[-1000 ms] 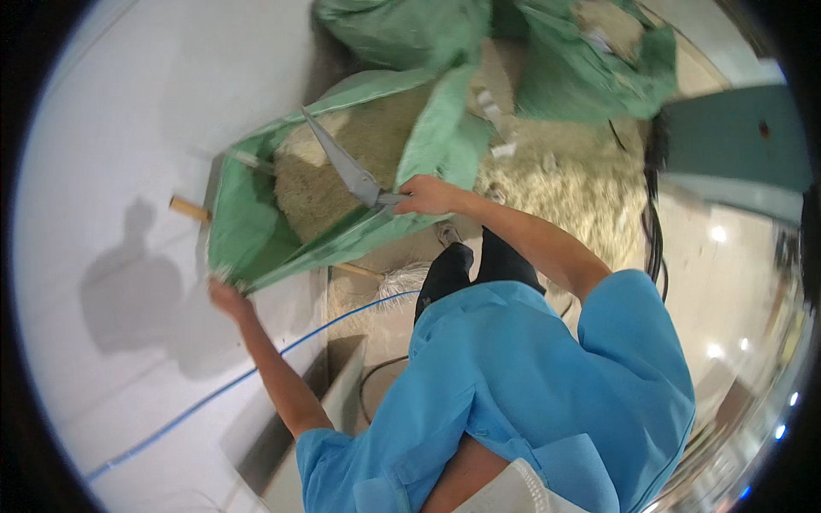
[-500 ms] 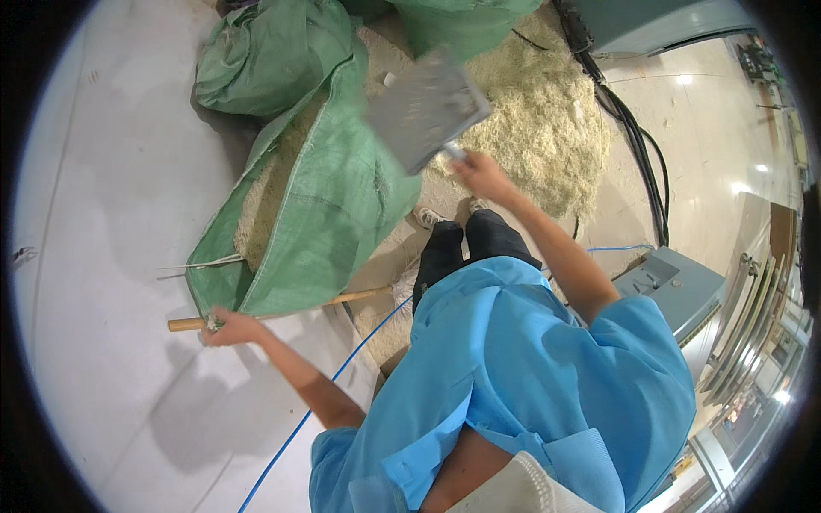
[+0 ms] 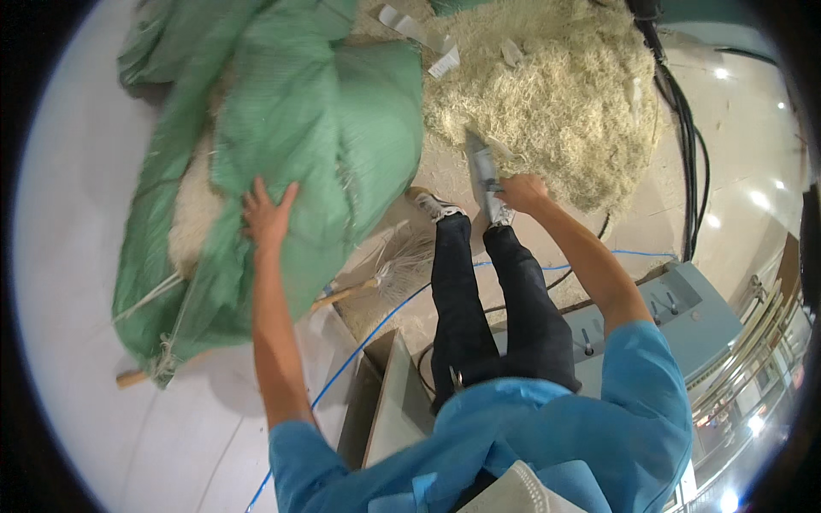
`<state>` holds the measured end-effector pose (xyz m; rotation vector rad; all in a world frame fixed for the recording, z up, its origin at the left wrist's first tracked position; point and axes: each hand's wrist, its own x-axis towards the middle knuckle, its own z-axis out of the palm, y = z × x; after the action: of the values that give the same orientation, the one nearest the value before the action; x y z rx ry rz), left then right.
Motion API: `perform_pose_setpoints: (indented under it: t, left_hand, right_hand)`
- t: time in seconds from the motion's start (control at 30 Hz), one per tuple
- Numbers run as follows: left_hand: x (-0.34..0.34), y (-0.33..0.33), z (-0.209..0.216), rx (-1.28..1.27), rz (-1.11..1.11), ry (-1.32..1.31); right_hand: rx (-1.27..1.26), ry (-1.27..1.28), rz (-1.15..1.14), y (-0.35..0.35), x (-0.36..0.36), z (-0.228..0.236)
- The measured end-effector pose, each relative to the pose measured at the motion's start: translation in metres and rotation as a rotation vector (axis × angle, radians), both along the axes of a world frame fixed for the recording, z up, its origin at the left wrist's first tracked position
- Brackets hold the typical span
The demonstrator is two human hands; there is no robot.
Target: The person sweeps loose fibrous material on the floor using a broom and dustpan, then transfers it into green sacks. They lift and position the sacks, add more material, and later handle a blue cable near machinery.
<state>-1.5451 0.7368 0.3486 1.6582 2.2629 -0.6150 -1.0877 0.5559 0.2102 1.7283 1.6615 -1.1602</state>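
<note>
Left hand (image 3: 268, 218): spread on the near face of the green sack (image 3: 286, 120), with fingers apart and palm toward the fabric; closed on nothing.
Right hand (image 3: 523, 192): clamped around the handle of the scoop (image 3: 481, 162), just above the right shoe.
Scoop: grey, seen almost edge-on, pointing away from the body; at the near edge of the shavings (image 3: 547, 94), though cannot tell whether touching them.
Sack: slumped at left, creased and bulging toward the feet; open in a long slit along its left side, with pale filling (image 3: 192, 214) showing inside.
Cord (image 3: 154, 295): white, trailing out of the slit near its lower end.
Knot (image 3: 165, 350): frayed, at the sack's nearest corner.
Second sack (image 3: 141, 51): also green, at upper left, close against the first.
Shavings: pale and curly, heaped on the floor beyond the feet and to the right.
Paper strips (image 3: 445, 60): white, lying between sack and heap.
Mop (image 3: 406, 261): white-stringed, beside the left shoe (image 3: 438, 205), with a wooden handle (image 3: 338, 297) running in under the sack.
Hose (image 3: 359, 350): blue, curving up from lower left, passing behind the legs and showing again at right.
Cables (image 3: 687, 154): black, bundled along the right of the heap.
Control box (image 3: 705, 316): grey-blue, with black switches, at right beyond the right arm.
Clothing: blue shirt (image 3: 530, 427), dark trousers (image 3: 462, 299).
</note>
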Motion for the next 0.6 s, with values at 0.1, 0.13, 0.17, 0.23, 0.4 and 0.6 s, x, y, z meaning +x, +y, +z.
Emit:
perform_pose_setpoints:
  t: [0.1, 0.13, 0.17, 0.23, 0.4, 0.6]
  left_hand:
    - [-0.029, 0.002, -0.034, 0.077, -0.114, -0.026]
    - [-0.036, -0.001, -0.040, 0.140, -0.135, -0.103]
    - [-0.041, -0.004, -0.043, 0.166, -0.145, -0.105]
    - [-0.044, -0.008, -0.047, 0.254, -0.183, -0.168]
    - [-0.035, -0.005, -0.046, 0.269, -0.260, -0.143]
    - [-0.034, -0.005, -0.047, 0.259, -0.307, -0.042]
  right_hand:
    - [-0.035, 0.075, 0.278, 0.019, -0.026, -0.104]
    - [0.022, 0.132, 0.312, 0.028, -0.032, -0.135]
    - [0.036, 0.151, 0.362, 0.039, -0.034, -0.162]
    - [-0.107, 0.061, 0.424, 0.043, -0.004, -0.193]
    - [-0.071, -0.158, 0.028, 0.020, 0.142, -0.178]
    - [0.178, -0.313, -0.349, 0.013, 0.201, -0.107]
